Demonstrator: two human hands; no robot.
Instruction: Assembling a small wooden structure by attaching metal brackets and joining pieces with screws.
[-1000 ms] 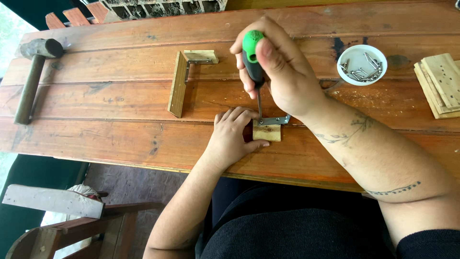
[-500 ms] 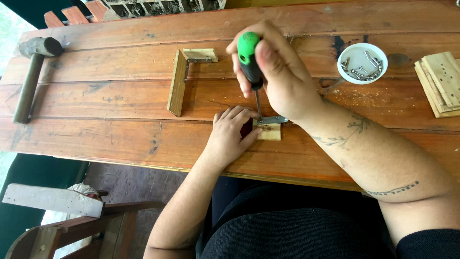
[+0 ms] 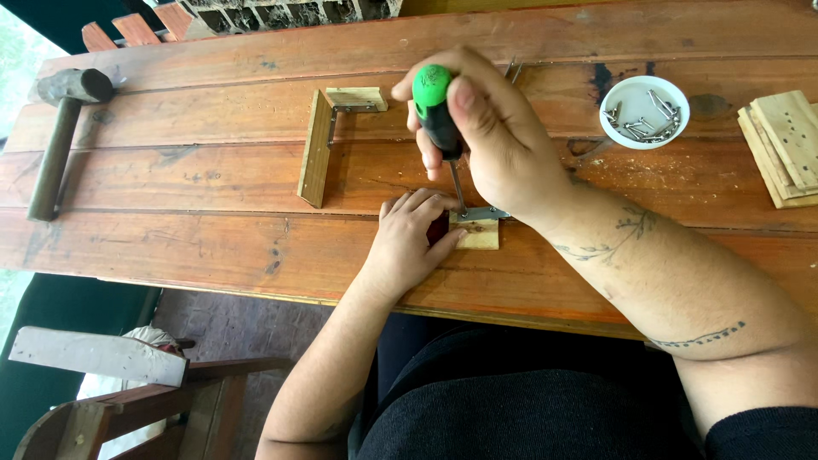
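Fingers [image 3: 503, 102] of the right hand [image 3: 494, 140] are closed around the screwdriver [image 3: 439, 115], with the thumb lying over the top of its green and black handle. Fingers of the left hand [image 3: 411, 238] are bent and press down on the block [image 3: 479, 234]; they do not wrap around it.

The table [image 3: 170, 247] is made of long brown planks that run from left to right. On it, at the far left, lies a hammer [image 3: 60, 128] with its handle pointing toward the near edge. Near the middle is an L-shaped wooden piece [image 3: 319, 145], its long side pointing away from the person and its short side turned to the right at the far end. At the right edge is a stack of wooden plates [image 3: 788, 145]. Just left of the stack stands a white bowl [image 3: 645, 111] with screws [image 3: 639, 126] inside.

The block is small and pale, and it lies near the front edge of the table, between the two hands. A metal bracket [image 3: 481, 213] lies on its far side. The screwdriver stands almost upright, a little tilted, with the handle up and the thin shaft pointing down to the bracket. The right forearm comes from the lower right and the wrist is bent over the tool. The left forearm comes from below, with the palm down.
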